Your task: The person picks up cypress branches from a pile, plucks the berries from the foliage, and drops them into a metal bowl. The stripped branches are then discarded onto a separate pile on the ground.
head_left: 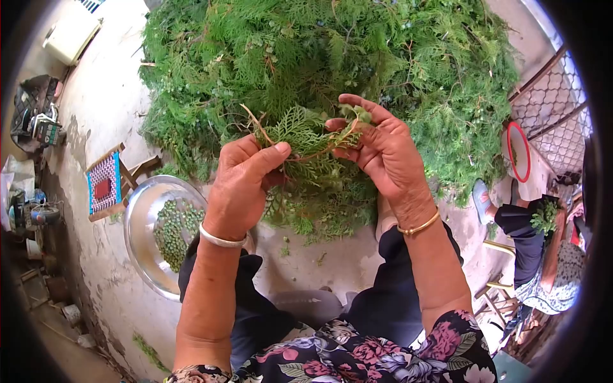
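Note:
Between my hands, just in front of a big heap of green cypress branches (408,57), is a small cypress sprig (299,127) with flat, scaly leaves and a thin brown twig. My left hand (239,179) pinches its stem between thumb and fingers. At the other end, my right hand (397,159) closes thumb and fingertips on the twig beside a small green cone (361,113), while the index finger is raised. A wide metal basin (133,246) stands on the floor left of my legs, with many small green cones (175,233) inside.
A low stool with a woven seat (104,185) stands beyond the basin. At right, another person (549,255) sits holding a green sprig (544,216), near a red-rimmed basket (527,153) and wire mesh (549,96). Assorted clutter lines the left wall.

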`<state>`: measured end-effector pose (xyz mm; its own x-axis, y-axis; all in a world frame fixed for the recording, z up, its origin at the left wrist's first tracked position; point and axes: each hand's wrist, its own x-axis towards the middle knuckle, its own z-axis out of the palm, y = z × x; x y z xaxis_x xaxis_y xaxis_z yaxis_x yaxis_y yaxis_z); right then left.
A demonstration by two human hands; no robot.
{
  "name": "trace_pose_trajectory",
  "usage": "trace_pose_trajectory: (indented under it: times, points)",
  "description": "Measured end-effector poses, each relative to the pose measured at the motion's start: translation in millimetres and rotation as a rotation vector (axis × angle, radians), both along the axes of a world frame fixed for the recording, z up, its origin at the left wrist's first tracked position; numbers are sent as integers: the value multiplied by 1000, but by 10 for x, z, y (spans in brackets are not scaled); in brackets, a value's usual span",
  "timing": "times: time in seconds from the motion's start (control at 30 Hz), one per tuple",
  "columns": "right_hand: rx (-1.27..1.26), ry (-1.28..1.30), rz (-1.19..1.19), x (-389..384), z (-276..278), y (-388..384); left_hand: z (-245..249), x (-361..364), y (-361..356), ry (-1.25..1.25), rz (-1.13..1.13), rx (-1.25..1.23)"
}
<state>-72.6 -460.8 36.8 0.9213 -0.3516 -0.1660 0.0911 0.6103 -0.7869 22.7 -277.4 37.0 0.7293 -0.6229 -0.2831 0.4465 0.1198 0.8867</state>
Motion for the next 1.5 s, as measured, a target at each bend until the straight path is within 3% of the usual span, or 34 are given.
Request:
trace_pose_trajectory:
  times: [0.13,0.23,0.3,0.43,0.5,0.63,0.73,0.8,1.0,1.23,1.33,1.4,1.5]
  points:
    - [-11,39,64,-52,71,-30,137,-98,-70,69,-69,-44]
    - [-78,46,46,-58,52,-81,95,-115,-74,-128,-80,22]
    - [-295,94,56,-73,54,-122,50,-45,-12,-328,-194,238]
    - [-327,31,135,-134,130,-204,88,-48,-26,-188,-170,162]
    - [-197,20,160,-156,208,-229,110,-37,-18,-43,-127,89]
    - [-141,51,123,-170,180,-247,105,-41,-15,-67,-98,101]
    - [-255,113,71,-165,131,-230,153,-50,-26,-84,-164,125]
    - [-446,127,65,-167,121,-235,101,-75,-58,-4,-76,21]
    - [-678,101,88,-141,142,-161,89,-88,-81,-41,-67,-34]
    - [-740,197,-21,-98,61,-90,92,-130,-106,-133,-4,9]
    - [-947,185,-71,-97,-24,-63,49,-126,-68,-103,-8,14]
    - [-1096,190,-146,-90,-48,-38,-12,-159,-98,-117,137,24]
    - [-1075,116,-163,-69,-66,-44,164,-203,-157,-86,151,-9]
